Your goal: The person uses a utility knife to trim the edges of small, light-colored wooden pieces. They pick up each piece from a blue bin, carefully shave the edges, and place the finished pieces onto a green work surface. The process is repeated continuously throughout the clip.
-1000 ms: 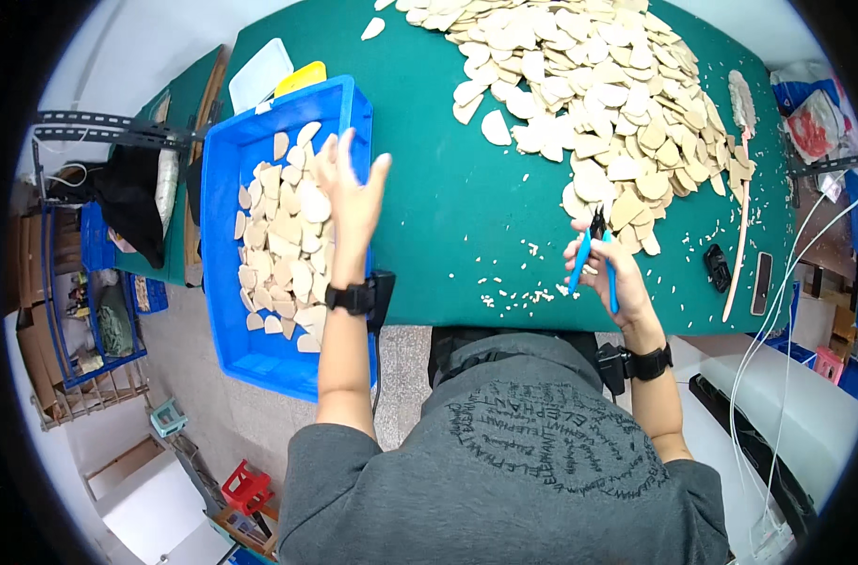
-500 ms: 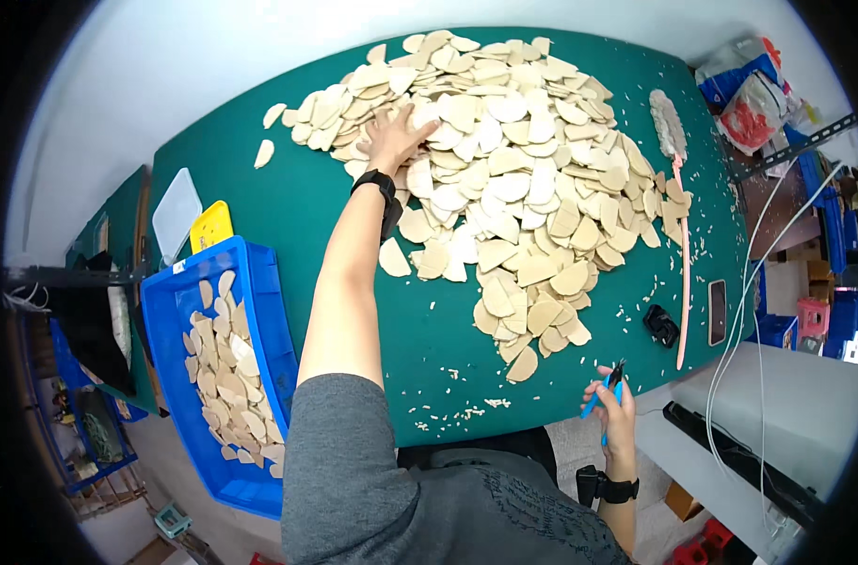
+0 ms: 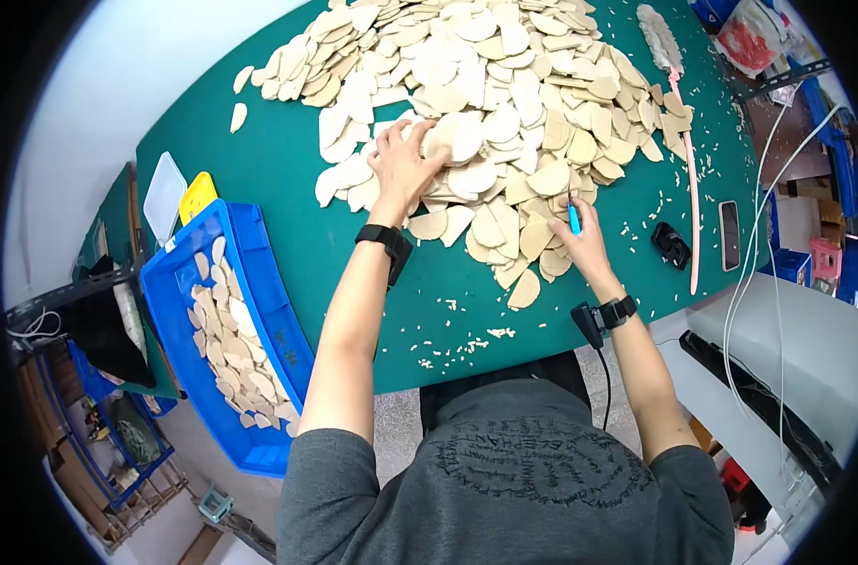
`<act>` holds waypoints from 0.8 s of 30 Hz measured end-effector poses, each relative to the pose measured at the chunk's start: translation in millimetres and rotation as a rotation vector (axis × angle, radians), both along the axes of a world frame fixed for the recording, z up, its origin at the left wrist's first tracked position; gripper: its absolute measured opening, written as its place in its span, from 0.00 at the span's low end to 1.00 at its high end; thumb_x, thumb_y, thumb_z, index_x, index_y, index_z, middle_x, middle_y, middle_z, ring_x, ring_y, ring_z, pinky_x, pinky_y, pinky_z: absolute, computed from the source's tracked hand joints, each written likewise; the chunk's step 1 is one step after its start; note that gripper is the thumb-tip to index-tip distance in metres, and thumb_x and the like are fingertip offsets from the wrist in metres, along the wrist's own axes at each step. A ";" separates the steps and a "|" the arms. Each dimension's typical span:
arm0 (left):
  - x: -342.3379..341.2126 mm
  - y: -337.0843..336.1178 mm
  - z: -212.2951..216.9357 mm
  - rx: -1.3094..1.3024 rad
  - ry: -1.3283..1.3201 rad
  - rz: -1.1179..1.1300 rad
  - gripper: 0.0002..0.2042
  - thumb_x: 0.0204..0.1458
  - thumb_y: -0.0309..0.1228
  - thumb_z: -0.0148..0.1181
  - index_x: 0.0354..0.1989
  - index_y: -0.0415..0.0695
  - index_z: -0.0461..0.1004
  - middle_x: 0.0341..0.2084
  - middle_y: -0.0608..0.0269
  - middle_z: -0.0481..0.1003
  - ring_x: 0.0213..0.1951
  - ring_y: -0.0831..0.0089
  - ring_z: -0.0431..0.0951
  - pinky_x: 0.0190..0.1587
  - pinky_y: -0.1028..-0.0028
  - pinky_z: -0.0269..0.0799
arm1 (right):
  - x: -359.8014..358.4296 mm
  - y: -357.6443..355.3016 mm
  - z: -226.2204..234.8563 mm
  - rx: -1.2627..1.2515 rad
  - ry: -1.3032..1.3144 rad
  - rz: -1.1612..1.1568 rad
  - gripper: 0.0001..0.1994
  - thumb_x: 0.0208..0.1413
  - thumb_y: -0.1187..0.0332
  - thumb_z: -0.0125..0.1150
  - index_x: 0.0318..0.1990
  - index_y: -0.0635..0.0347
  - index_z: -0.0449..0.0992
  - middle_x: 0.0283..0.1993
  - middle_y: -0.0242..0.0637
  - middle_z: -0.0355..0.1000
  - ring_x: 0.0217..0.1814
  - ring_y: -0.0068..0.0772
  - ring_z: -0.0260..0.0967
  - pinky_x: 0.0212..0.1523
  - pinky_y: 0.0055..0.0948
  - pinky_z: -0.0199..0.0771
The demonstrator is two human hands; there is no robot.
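Note:
A large heap of flat, cream-coloured, half-round pieces (image 3: 504, 122) covers much of the green table. My left hand (image 3: 408, 165) rests on the near-left side of this heap, fingers spread over the pieces, open. Whether its fingertips pinch a piece is hard to see. At the heap's near-right edge, my right hand (image 3: 584, 243) is closed round small blue-handled cutting pliers (image 3: 574, 219). The tip of the pliers points away from me, right against the pieces.
A blue crate (image 3: 259, 273) with more half-round pieces stands at the left, beside a yellow tray (image 3: 198, 196) and a white lid (image 3: 164, 193). On the right lie a pink-handled duster (image 3: 689, 188), a black object (image 3: 671, 245) and a phone (image 3: 730, 235). Small scraps (image 3: 499, 332) dot the green tabletop (image 3: 410, 363).
My left hand has come nearer across the heap. My right hand, with the cutting pliers, has moved from beyond the table's near edge up to the heap. The view has shifted.

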State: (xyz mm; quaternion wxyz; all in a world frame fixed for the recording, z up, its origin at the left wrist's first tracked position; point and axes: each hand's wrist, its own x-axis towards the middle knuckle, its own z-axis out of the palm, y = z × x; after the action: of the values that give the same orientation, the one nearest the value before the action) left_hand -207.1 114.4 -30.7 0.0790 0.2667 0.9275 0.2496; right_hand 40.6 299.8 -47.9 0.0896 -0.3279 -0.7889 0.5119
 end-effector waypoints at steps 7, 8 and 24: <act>87.5 -36.2 3.8 0.071 -0.017 0.031 0.25 0.42 0.45 0.60 0.52 0.55 0.70 0.58 0.53 0.57 0.60 0.51 0.53 0.57 0.50 0.53 | -24.2 -33.4 11.4 0.086 -0.037 0.181 0.24 0.46 0.62 0.65 0.49 0.63 0.68 0.49 0.47 0.62 0.52 0.45 0.61 0.53 0.36 0.63; 99.7 -42.2 6.2 0.068 -0.027 0.046 0.25 0.42 0.45 0.60 0.52 0.56 0.69 0.58 0.53 0.57 0.60 0.51 0.53 0.58 0.50 0.52 | -25.9 -35.0 11.9 0.064 -0.053 0.204 0.24 0.46 0.62 0.65 0.49 0.63 0.67 0.49 0.47 0.62 0.52 0.45 0.62 0.53 0.36 0.63; 192.2 -123.6 43.3 0.665 -0.621 0.382 0.17 0.59 0.37 0.49 0.50 0.39 0.72 0.43 0.51 0.75 0.45 0.68 0.76 0.47 0.74 0.70 | 4.3 -89.6 61.3 -0.168 0.038 0.290 0.22 0.50 0.62 0.62 0.50 0.65 0.70 0.44 0.47 0.72 0.45 0.34 0.70 0.48 0.29 0.68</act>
State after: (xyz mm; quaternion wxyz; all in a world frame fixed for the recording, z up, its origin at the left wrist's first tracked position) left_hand -14.9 -9.2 12.5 0.2152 0.0156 0.7625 0.6099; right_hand 44.9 210.2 13.4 0.0022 -0.2072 -0.7807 0.5896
